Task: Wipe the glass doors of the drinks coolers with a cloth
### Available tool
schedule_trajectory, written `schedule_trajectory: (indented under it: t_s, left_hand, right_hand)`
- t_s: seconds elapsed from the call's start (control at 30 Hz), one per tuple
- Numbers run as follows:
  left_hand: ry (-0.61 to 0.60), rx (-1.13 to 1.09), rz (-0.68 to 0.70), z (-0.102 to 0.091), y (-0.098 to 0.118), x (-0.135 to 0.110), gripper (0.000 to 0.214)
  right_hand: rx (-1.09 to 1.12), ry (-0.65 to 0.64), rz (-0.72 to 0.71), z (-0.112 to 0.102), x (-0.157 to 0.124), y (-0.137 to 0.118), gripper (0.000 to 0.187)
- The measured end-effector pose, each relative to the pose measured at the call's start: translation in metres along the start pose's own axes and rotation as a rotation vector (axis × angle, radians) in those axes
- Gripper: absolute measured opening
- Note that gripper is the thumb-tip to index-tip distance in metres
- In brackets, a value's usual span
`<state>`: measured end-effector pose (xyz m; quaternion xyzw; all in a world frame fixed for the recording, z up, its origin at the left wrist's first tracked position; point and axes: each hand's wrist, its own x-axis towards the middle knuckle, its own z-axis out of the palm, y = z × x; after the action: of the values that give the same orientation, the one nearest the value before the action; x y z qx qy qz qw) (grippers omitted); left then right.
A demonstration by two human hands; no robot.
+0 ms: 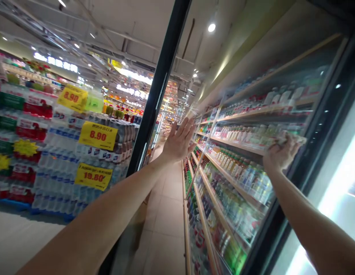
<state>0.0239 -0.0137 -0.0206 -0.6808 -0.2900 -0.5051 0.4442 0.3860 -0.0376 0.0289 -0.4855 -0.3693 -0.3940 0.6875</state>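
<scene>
A glass door (237, 68) with dark edges stands tilted across the view in front of me. My left hand (179, 141) lies against the glass near its left edge, palm forward and fingers stretched apart, holding nothing. Farther right, my right hand (279, 154) is up against the pane with a crumpled pale cloth (296, 140) under its fingers. Motion blurs that hand a little, and the palm hides part of the cloth. Rows of bottles (246, 173) show in the glass behind both hands; I cannot tell how much is reflection.
The door's black left frame (158, 84) runs beside my left hand, and its dark right frame (315, 152) passes by my right forearm. Stacked drink packs (57, 156) with yellow price signs (97, 136) stand to the left. Pale floor tiles (166, 214) show below.
</scene>
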Motion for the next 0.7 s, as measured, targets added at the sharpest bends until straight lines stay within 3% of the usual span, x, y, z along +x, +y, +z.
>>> schedule_trajectory:
  t_s: [0.07, 0.13, 0.2, 0.23, 0.3, 0.33, 0.43, 0.5, 0.53, 0.6, 0.7]
  left_hand:
    - [0.017, 0.004, 0.004, 0.001, -0.001, 0.0, 0.065]
    - [0.031, -0.001, 0.014, 0.002, -0.002, -0.003, 0.064]
    - [0.034, -0.008, 0.028, 0.003, -0.003, -0.006, 0.063]
    - [0.031, -0.009, 0.033, 0.003, -0.003, -0.008, 0.063]
    - [0.026, -0.009, 0.042, 0.004, -0.003, -0.011, 0.063]
    - [0.025, -0.009, 0.047, 0.004, -0.003, -0.012, 0.063]
    - [0.016, -0.003, 0.043, 0.004, -0.001, -0.012, 0.062]
    - [0.004, 0.004, 0.035, 0.004, 0.0, -0.011, 0.062]
    - [-0.001, 0.01, 0.038, 0.004, 0.0, -0.011, 0.061]
    - [-0.002, 0.031, 0.063, 0.004, 0.0, -0.011, 0.059]
    - [0.003, 0.067, 0.097, 0.004, 0.0, -0.012, 0.057]
  right_hand:
    - [0.017, -0.078, -0.181, 0.011, -0.024, -0.035, 0.052]
    - [0.044, -0.202, -0.49, 0.018, -0.054, -0.068, 0.046]
    - [0.061, -0.339, -0.778, 0.016, -0.076, -0.082, 0.039]
    - [0.059, -0.378, -0.852, 0.013, -0.081, -0.079, 0.037]
    - [0.031, -0.374, -0.799, 0.003, -0.074, -0.055, 0.036]
    - [0.001, -0.327, -0.664, -0.003, -0.063, -0.038, 0.038]
    - [-0.076, -0.101, -0.083, -0.015, -0.021, 0.01, 0.046]
    - [-0.089, -0.007, 0.121, -0.015, -0.006, 0.019, 0.049]
    - [-0.086, 0.0, 0.134, -0.013, -0.007, 0.015, 0.049]
    - [-0.058, -0.055, 0.008, -0.005, -0.024, -0.006, 0.048]
    - [0.077, -0.218, -0.392, 0.004, -0.065, -0.046, 0.039]
